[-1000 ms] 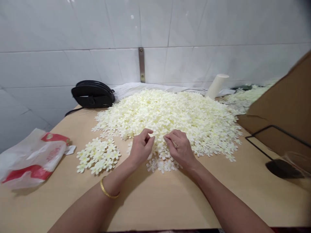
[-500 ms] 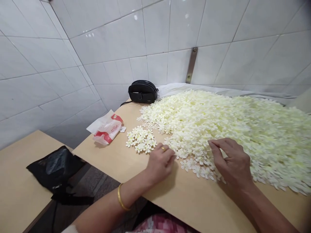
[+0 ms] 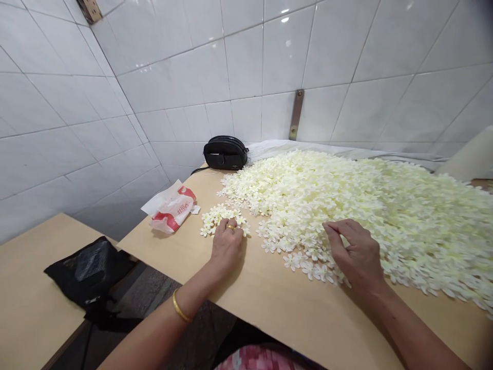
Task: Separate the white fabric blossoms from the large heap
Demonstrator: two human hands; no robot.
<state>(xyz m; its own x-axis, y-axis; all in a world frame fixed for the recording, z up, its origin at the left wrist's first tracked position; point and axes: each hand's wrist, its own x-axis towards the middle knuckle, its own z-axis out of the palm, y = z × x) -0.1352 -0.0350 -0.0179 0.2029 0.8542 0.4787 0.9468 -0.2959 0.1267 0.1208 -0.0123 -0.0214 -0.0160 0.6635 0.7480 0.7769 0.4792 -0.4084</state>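
A large heap of cream artificial flower petals (image 3: 365,210) covers the far half of the wooden table (image 3: 277,308). A small separate cluster of the same flowers (image 3: 215,218) lies to its left. My left hand (image 3: 227,244), with a ring and a gold bangle, rests on the near edge of that small cluster, fingers curled down; what is under them is hidden. My right hand (image 3: 352,252) lies at the front edge of the big heap, thumb and forefinger pinched over the petals.
A black pouch (image 3: 225,152) sits by the tiled wall at the back. A white and red plastic bag (image 3: 171,208) lies at the table's left edge. A second table on the left holds a black mesh bag (image 3: 88,264). A gap separates the two tables.
My left hand has moved left from the big heap to the small cluster. The right hand stays at the heap's front edge. The view has swung left.
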